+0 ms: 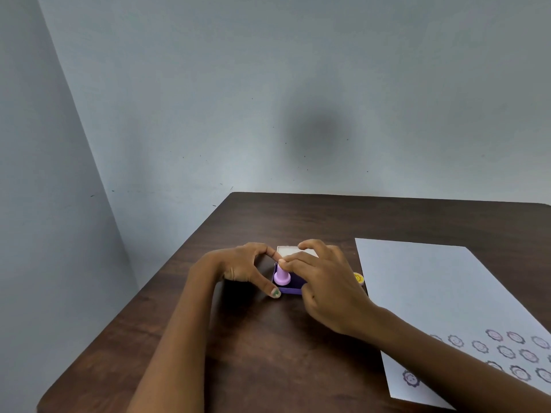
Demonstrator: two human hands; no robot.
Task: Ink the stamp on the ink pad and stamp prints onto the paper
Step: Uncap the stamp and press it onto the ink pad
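Pressing the stamp down on the ink pad, right hand fingers pinching its top, left hand fingers spread bracing the pad so it stays put on the surface

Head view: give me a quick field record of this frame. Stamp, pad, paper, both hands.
stamp: pink stamp upright on the ink pad, base down
ink pad: purple ink pad, white lid open at its far side
right hand: right hand fingertips on the stamp's top
left hand: left hand bracing the pad's left side
paper: paper right of the pad, prints across its near part
extra: yellow stamp at the paper's left edge
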